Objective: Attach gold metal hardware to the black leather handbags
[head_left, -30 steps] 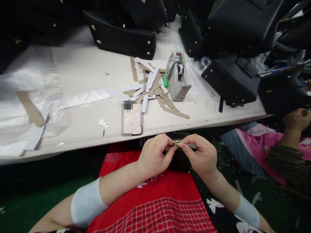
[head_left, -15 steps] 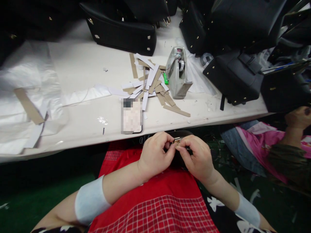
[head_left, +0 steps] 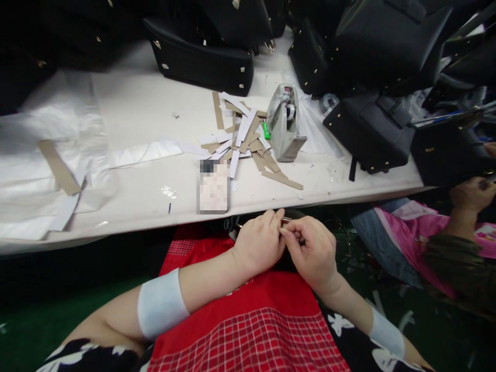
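Observation:
My left hand [head_left: 259, 242] and my right hand [head_left: 312, 252] meet over my lap, just below the white table's front edge [head_left: 248, 209]. Both are closed in a pinch on a small metal fitting [head_left: 285, 220] attached to a black bag [head_left: 284, 258] that rests on my red apron [head_left: 251, 315]. The hands cover most of the bag. White cuffs sit on both forearms.
On the table lie a heap of brown and white paper strips [head_left: 242, 137], a grey tape dispenser [head_left: 285, 124], a phone [head_left: 213, 186], white plastic sheeting [head_left: 46, 150] at left and several black bags [head_left: 368, 129] at the back and right. Another person's hand [head_left: 470, 194] shows at right.
My hands have shifted slightly right and up toward the table edge, the left fingers now lying over the metal fitting. The view has tilted a little.

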Motion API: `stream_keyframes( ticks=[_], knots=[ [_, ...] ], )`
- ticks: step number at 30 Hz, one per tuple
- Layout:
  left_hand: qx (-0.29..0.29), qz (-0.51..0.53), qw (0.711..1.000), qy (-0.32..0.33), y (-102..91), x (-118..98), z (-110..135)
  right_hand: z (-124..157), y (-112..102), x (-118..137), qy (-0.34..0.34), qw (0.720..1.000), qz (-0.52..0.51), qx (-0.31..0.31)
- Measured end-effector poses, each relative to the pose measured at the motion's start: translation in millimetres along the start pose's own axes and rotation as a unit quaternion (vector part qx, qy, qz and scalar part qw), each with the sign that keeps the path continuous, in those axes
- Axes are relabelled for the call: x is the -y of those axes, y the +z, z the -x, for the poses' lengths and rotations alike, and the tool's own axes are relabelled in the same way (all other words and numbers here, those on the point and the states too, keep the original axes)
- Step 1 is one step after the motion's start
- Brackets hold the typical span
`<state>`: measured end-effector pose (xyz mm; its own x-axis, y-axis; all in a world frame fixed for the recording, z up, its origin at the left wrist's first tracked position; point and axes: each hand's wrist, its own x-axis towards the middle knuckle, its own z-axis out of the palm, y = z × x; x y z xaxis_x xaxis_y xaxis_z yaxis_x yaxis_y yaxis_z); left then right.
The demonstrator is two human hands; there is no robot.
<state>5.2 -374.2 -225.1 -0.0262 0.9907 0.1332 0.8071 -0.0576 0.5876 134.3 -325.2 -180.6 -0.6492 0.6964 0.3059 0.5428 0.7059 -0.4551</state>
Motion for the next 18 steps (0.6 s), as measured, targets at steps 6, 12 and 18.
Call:
stream_keyframes(
  ticks=[6, 12, 18],
  knots=[
    [0.064, -0.032, 0.997, 0.010, 1.1, -7.8, -10.7, 0.2, -2.8, -1.5, 0.011, 1.000, 0.009, -0.003],
    [0.108, -0.064, 0.992, 0.003, 2.3, -12.3, -22.9, -0.4, -9.7, -12.6, 0.044, 0.999, -0.007, 0.004],
    [0.113, -0.065, 0.991, 0.003, 2.3, -18.7, -31.0, -3.6, -16.5, -17.7, 0.073, 0.997, -0.024, 0.016]
  ],
)
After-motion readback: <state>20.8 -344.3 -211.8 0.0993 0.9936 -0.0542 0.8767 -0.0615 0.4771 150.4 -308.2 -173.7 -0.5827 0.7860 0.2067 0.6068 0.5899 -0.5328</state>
